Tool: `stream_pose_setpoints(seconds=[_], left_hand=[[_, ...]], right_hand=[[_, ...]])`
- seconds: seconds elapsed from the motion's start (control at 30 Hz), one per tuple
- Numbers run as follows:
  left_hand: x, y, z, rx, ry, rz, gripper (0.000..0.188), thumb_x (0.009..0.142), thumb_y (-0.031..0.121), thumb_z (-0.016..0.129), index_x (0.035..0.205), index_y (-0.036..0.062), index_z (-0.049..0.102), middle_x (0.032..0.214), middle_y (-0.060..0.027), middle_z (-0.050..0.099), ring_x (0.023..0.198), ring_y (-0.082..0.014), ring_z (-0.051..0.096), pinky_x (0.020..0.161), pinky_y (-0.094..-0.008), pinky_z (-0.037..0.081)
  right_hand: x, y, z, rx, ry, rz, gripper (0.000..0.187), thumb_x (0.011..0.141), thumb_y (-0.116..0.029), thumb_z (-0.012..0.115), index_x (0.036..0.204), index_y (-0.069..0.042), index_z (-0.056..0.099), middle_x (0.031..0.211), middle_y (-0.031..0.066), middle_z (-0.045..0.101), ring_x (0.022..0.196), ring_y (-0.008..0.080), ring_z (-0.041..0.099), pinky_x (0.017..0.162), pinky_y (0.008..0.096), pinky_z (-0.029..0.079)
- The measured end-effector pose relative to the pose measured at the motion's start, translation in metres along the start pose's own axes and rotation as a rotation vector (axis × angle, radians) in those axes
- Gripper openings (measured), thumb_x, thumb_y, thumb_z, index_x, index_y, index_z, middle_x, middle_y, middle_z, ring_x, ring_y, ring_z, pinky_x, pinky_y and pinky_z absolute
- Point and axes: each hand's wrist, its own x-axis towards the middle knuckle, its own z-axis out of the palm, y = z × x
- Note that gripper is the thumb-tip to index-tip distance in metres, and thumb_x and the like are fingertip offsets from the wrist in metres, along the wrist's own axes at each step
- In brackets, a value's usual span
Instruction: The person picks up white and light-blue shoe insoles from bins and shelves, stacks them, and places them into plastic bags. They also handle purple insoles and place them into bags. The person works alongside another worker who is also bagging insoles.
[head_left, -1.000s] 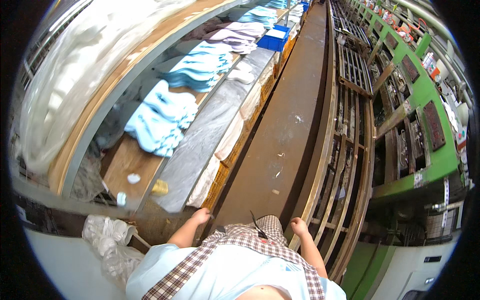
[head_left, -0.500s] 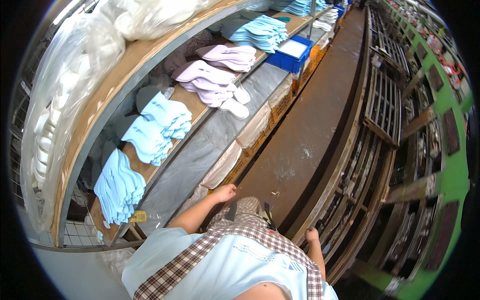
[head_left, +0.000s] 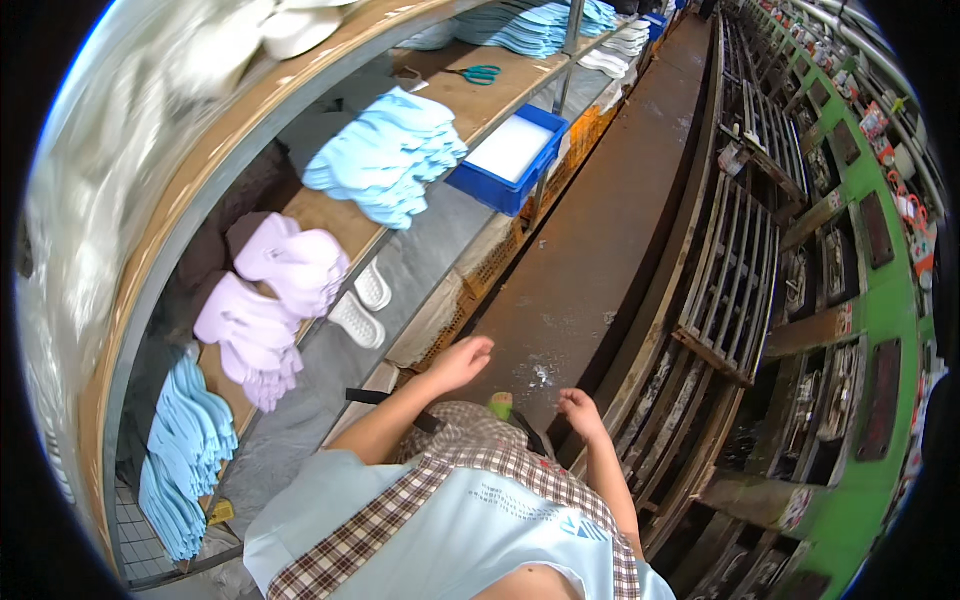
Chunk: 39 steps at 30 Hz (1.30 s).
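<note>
My left hand [head_left: 463, 364] hangs over the aisle beside the lower shelf, its fingers loosely bent and apart from the goods. I see nothing in it. My right hand [head_left: 581, 413] hovers near the wooden racks, fingers partly curled and also without any visible object. Neither hand touches a shelf or rack. Nearest my left hand on the shelf side are two white shoe soles [head_left: 357, 320] on the grey lower shelf. Above them, stacks of lilac sole-shaped pieces [head_left: 262, 320] lie on the brown shelf, with light-blue stacks [head_left: 388, 155] farther along and more blue stacks [head_left: 190, 430] closer to me.
A blue bin [head_left: 510, 158] with white contents stands on the lower shelf. Teal-handled scissors [head_left: 480, 74] lie on the upper board. Wooden slatted racks [head_left: 722, 270] and a green machine frame [head_left: 880, 420] line the right of the brown aisle floor [head_left: 590, 240].
I have moved forward along the aisle; the lilac stacks, soles and blue bin are now closer. Both hands have swung: my right hand has risen and come inward from the rack edge.
</note>
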Motion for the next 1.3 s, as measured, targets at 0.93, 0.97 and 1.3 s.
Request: stream_pose_setpoints(seconds=[0.93, 0.97, 1.3], left_hand=[[0.677, 0.169, -0.067, -0.236, 0.241, 0.044, 0.029, 0.090, 0.007, 0.052, 0.118, -0.0002, 0.048, 0.113, -0.0103, 0.055, 0.102, -0.0186, 0.056, 0.087, -0.0304, 0.045], [0.701, 0.174, -0.075, -0.241, 0.258, 0.061, 0.030, 0.090, 0.006, 0.052, 0.118, -0.0003, 0.048, 0.113, -0.0101, 0.055, 0.102, -0.0184, 0.056, 0.087, -0.0304, 0.045], [0.900, 0.258, -0.181, 0.041, 0.867, 0.273, 0.042, 0.081, 0.003, 0.059, 0.122, 0.0043, 0.049, 0.117, -0.0112, 0.054, 0.103, -0.0207, 0.054, 0.085, -0.0304, 0.045]], right_hand=[[0.643, -0.551, -0.347, 0.111, 0.077, -0.729, 0.015, 0.087, -0.008, 0.056, 0.099, 0.001, 0.059, 0.088, 0.0025, 0.059, 0.078, 0.0090, 0.053, 0.071, 0.0228, 0.044], [0.662, -0.573, -0.350, 0.084, 0.093, -0.769, 0.015, 0.086, -0.009, 0.057, 0.098, 0.001, 0.060, 0.088, 0.0042, 0.059, 0.078, 0.0108, 0.054, 0.071, 0.0241, 0.044], [0.833, -0.759, -0.374, -0.201, 0.187, -1.187, 0.023, 0.080, -0.015, 0.058, 0.100, -0.006, 0.065, 0.101, 0.0130, 0.061, 0.099, 0.0298, 0.052, 0.087, 0.0379, 0.040]])
